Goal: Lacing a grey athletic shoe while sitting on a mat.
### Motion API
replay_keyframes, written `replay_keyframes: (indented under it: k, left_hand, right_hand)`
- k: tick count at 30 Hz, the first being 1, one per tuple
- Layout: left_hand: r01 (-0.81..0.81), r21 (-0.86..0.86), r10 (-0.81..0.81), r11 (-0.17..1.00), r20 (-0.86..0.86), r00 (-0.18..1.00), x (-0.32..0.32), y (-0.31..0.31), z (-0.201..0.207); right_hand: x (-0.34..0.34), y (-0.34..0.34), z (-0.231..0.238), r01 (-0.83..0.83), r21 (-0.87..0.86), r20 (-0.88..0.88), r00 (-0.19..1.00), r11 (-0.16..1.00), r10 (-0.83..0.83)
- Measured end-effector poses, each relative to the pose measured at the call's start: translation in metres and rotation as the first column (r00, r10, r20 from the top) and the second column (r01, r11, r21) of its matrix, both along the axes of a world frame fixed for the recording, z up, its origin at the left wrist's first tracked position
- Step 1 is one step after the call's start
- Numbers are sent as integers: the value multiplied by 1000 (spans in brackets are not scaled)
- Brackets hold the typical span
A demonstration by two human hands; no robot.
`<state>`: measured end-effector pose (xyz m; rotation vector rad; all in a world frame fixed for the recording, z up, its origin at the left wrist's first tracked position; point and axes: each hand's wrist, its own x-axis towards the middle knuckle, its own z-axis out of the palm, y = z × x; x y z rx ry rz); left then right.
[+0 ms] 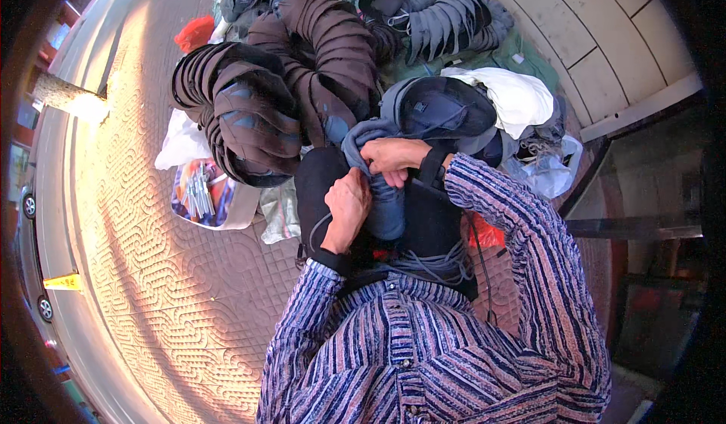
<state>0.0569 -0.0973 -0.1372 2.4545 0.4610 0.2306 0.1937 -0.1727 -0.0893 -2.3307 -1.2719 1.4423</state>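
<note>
A blue-grey cloth bundle (386,216) with ridged layers and a rolled upper end stands upright between my thighs. My right hand (393,159) is closed on its rolled top, fingers bent round the edge. My left hand (349,206) is closed against the bundle's left side; what its fingers pinch is hidden. A thin grey cord runs near the left wrist, and loose grey cords (435,267) lie across my lap. Just beyond my right hand rests a dark blue-grey cap (439,108), its hollow inside facing up.
Brown stacked caps (253,114) lie ahead and to the left, with grey stacked caps (450,20) farther back. White cloth (514,95) covers things at the right. A bag with metal tools (198,193) sits on the patterned pavement (189,311). A tiled wall (597,31) bounds the far right.
</note>
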Motion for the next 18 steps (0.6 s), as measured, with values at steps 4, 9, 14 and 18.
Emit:
replay_keyframes:
  k: [4, 9, 14, 18]
  left_hand:
    - [0, 16, 1, 1000, -43, 999, -14, 15, 30]
    - [169, -785, 81, -596, 150, 985, -60, 51, 44]
    - [268, -793, 376, -547, 54, 925, -72, 38, 17]
    - [292, -109, 312, -950, -310, 898, -63, 39, 15]
  right_hand:
    - [-5, -16, 21, -495, 434, 690, 720, 752, 76]
    - [16, -51, 45, 379, 699, 57, 816, 606, -576]
    - [0, -45, -13, 993, 98, -995, 98, 67, 1]
    - [15, -75, -20, 965, 124, -991, 110, -232, -72]
